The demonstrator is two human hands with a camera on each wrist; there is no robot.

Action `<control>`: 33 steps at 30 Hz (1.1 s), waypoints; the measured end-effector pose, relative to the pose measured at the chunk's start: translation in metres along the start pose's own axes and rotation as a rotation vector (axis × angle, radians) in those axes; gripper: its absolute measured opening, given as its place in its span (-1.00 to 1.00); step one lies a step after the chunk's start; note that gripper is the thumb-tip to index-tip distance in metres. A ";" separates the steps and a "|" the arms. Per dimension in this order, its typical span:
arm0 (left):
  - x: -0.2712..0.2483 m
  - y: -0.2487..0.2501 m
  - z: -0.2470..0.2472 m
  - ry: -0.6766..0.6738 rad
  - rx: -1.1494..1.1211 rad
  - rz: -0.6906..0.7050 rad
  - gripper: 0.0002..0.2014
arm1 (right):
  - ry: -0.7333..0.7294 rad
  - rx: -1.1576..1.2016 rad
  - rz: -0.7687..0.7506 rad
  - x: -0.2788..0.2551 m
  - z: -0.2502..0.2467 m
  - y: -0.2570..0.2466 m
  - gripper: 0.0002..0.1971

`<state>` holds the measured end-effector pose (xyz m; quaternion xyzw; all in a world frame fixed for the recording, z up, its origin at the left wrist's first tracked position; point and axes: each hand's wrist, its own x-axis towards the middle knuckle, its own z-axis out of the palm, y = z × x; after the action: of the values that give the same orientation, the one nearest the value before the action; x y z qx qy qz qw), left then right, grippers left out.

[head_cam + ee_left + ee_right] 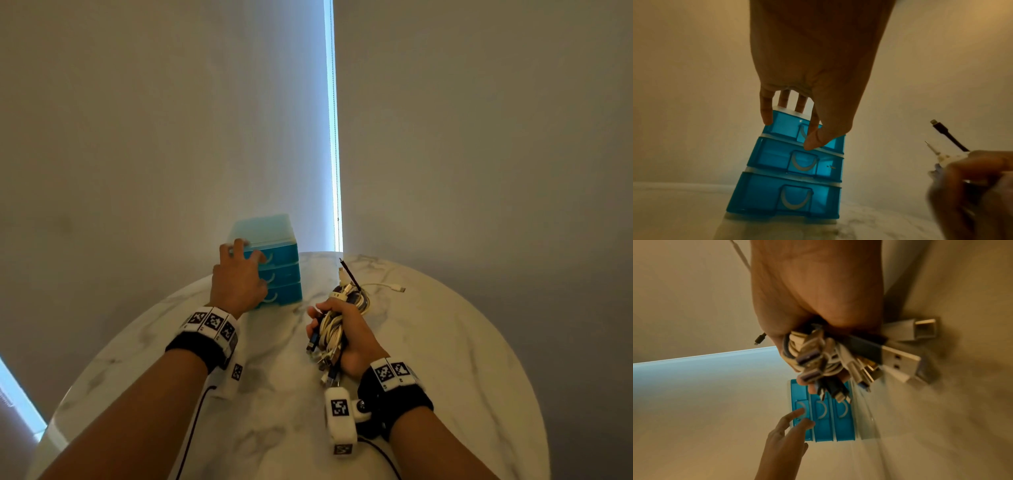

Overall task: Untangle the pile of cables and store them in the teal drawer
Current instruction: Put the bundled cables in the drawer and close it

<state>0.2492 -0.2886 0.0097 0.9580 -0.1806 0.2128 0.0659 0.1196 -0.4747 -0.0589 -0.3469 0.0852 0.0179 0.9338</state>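
Observation:
A small teal drawer unit (282, 274) with three shut drawers stands at the far side of the round marble table (445, 342). My left hand (251, 258) is at its top drawer (787, 125), fingers spread. The index finger touches the white handle, the thumb (812, 142) lies on the strip below it, and the other fingers rest on the unit's top. To the right of the unit, my right hand (322, 318) grips a bundle of white and dark cables (330, 334), with USB plugs (900, 360) sticking out below the fist. A black cable end (349, 272) points up, and a white cable end (394, 287) trails on the table.
The drawer unit sits close to the table's far edge, with a pale blind and a bright strip of window (334, 137) behind it. Bare marble lies to the right of the cables and in front of both forearms.

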 end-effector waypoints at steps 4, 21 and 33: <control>-0.008 0.012 -0.013 -0.004 -0.018 -0.011 -0.58 | -0.081 -0.023 0.011 0.006 0.003 0.012 -0.88; -0.061 0.021 -0.058 0.044 -0.826 0.045 -0.88 | 0.136 0.096 -0.188 0.019 -0.003 0.019 -0.54; -0.044 0.013 -0.043 -0.258 -0.842 -0.203 -0.10 | 0.002 0.159 -0.137 0.019 -0.005 0.019 -0.51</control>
<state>0.1904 -0.2778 0.0297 0.8793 -0.1634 -0.0080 0.4473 0.1362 -0.4638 -0.0787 -0.2768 0.0632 -0.0533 0.9574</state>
